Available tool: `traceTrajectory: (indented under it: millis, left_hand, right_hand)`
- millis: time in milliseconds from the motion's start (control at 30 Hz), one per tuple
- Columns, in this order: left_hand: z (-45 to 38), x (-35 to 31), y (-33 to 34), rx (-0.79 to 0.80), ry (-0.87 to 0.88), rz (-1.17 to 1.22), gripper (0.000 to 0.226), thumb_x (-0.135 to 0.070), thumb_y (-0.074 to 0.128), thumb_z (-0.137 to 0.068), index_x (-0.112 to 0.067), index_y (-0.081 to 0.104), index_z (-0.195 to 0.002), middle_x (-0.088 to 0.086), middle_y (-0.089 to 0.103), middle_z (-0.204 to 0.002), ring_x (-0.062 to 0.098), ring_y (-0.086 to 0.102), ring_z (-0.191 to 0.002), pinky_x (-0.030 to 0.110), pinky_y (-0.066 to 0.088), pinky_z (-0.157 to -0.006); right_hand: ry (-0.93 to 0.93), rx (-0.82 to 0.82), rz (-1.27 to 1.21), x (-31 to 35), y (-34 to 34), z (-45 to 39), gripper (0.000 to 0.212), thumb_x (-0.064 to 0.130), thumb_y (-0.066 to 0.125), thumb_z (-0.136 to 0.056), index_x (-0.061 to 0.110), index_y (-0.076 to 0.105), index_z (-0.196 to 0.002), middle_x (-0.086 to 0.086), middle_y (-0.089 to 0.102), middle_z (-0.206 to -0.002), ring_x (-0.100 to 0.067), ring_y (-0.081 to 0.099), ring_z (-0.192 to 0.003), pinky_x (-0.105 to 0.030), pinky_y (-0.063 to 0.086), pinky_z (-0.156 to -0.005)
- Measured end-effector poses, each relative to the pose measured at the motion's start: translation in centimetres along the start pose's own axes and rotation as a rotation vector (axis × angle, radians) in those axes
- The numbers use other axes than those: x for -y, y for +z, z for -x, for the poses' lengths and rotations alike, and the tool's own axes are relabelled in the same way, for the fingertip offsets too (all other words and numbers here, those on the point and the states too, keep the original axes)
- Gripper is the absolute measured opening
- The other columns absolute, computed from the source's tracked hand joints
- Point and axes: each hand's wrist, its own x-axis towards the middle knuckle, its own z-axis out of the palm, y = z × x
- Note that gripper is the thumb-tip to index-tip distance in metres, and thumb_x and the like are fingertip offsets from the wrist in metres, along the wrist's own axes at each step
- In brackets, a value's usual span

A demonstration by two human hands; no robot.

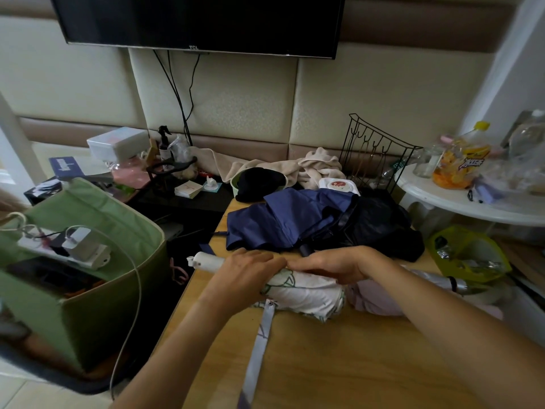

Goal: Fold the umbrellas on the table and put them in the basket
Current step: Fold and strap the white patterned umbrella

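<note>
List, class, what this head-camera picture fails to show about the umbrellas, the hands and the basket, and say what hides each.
- White umbrella: its middle is covered by the left hand and right hand, head view.
- Strap: its end is cut off by the bottom edge.
- Black umbrella: partly under the navy umbrella; shape unclear.
- Green basket: its floor is hidden by a power strip and its walls.
- Fingertips: tucked against fabric.

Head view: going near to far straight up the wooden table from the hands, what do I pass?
Loose strap → white umbrella under the left hand and right hand → navy umbrella → black hat → beige towel by the wall.
</note>
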Motion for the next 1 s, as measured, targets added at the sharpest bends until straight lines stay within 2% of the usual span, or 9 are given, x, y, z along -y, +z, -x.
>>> traceTrajectory:
  millis: [100, 267, 367, 500, 567, 667, 767, 867, 1000]
  left_hand:
    - [-0.2, 0.0, 0.1, -0.025, -0.007, 0.006, 0.040, -0.025, 0.081, -0.067, -0.030, 0.058, -0.099, -0.010, 0.063, -0.087, 0.014, 0.061, -0.078, 0.034, 0.049, -0.067]
    - [-0.4, -0.6, 0.8, -0.049, -0.020, -0.052, 0.031, -0.021, 0.069, -0.076, -0.028, 0.056, -0.103, -0.008, 0.059, -0.089, 0.016, 0.055, -0.078, 0.036, 0.045, -0.070]
    - [-0.6, -1.2, 0.8, -0.112, -0.109, -0.092, 0.035, -0.018, 0.071, -0.076, -0.024, 0.057, -0.107, -0.005, 0.057, -0.090, 0.020, 0.054, -0.080, 0.038, 0.046, -0.074]
    - [-0.8, -2.2, 1.3, -0.209, -0.156, -0.104, 0.045, -0.020, 0.073, -0.078, -0.019, 0.060, -0.120, 0.002, 0.058, -0.104, 0.024, 0.058, -0.091, 0.039, 0.049, -0.085]
    - [-0.4, -2.3, 1.5, -0.108, -0.134, -0.095, 0.066, -0.049, 0.069, -0.076, -0.020, 0.054, -0.133, 0.004, 0.053, -0.122, 0.025, 0.055, -0.107, 0.040, 0.045, -0.096]
    - [-0.2, -1.9, 0.2, 0.170, -0.137, 0.097, 0.120, -0.102, 0.038, -0.058, -0.027, 0.035, -0.151, -0.003, 0.035, -0.145, 0.016, 0.034, -0.131, 0.039, 0.031, -0.114]
    - [-0.6, -0.6, -0.8, 0.150, -0.243, 0.421, 0.082, -0.090, 0.025, -0.083, -0.036, 0.049, -0.141, -0.013, 0.050, -0.134, 0.007, 0.045, -0.123, 0.031, 0.041, -0.103]
    - [-0.4, 1.6, -1.0, 0.183, -0.379, 0.563, 0.050, -0.069, 0.043, -0.096, -0.036, 0.061, -0.130, -0.019, 0.064, -0.113, 0.002, 0.062, -0.101, 0.034, 0.054, -0.087]
    - [0.1, 3.0, -1.8, 0.444, -0.326, 0.836, 0.049, -0.071, 0.063, -0.084, -0.040, 0.065, -0.122, -0.019, 0.066, -0.111, 0.000, 0.063, -0.102, 0.031, 0.055, -0.091]
  right_hand:
    - [-0.057, 0.041, -0.003, -0.5, -0.1, 0.5, 0.056, 0.049, 0.066, -0.096, 0.006, 0.065, -0.131, -0.011, 0.072, -0.127, -0.026, 0.068, -0.118, -0.038, 0.052, -0.106]
    - [-0.080, 0.075, 0.064, 0.1, 0.4, 0.9, 0.016, 0.024, 0.065, -0.101, 0.016, 0.069, -0.114, 0.000, 0.077, -0.108, -0.017, 0.072, -0.103, -0.028, 0.056, -0.091]
    - [-0.117, 0.037, 0.093, 0.6, 0.3, 0.9, 0.019, 0.020, 0.067, -0.100, 0.021, 0.066, -0.118, 0.002, 0.076, -0.109, -0.014, 0.073, -0.101, -0.025, 0.057, -0.087]
    - [-0.187, -0.060, 0.364, 1.8, 0.0, 1.0, 0.050, 0.031, 0.077, -0.092, 0.022, 0.059, -0.137, 0.000, 0.070, -0.129, -0.018, 0.067, -0.117, -0.036, 0.054, -0.104]
    - [-0.201, -0.133, 0.490, 2.1, -0.2, 1.2, 0.052, 0.033, 0.079, -0.087, 0.023, 0.060, -0.134, 0.000, 0.071, -0.126, -0.020, 0.068, -0.114, -0.041, 0.055, -0.102]
    - [-0.203, -0.226, 0.686, 2.0, -0.4, 1.4, 0.047, 0.031, 0.080, -0.081, 0.022, 0.056, -0.121, -0.002, 0.067, -0.113, -0.023, 0.065, -0.101, -0.041, 0.056, -0.087]
    - [-0.210, -0.287, 0.906, 2.0, -0.1, 1.4, 0.049, 0.035, 0.084, -0.077, 0.029, 0.048, -0.110, 0.006, 0.057, -0.100, -0.013, 0.055, -0.088, -0.036, 0.047, -0.075]
    - [-0.267, -0.324, 0.974, 1.7, 0.5, 1.4, 0.053, 0.036, 0.086, -0.076, 0.028, 0.044, -0.108, 0.000, 0.055, -0.097, -0.018, 0.051, -0.087, -0.038, 0.042, -0.070]
    - [-0.300, -0.415, 1.139, 1.5, 1.2, 1.5, 0.059, 0.043, 0.084, -0.074, 0.036, 0.035, -0.105, 0.000, 0.051, -0.085, -0.019, 0.049, -0.075, -0.044, 0.045, -0.065]
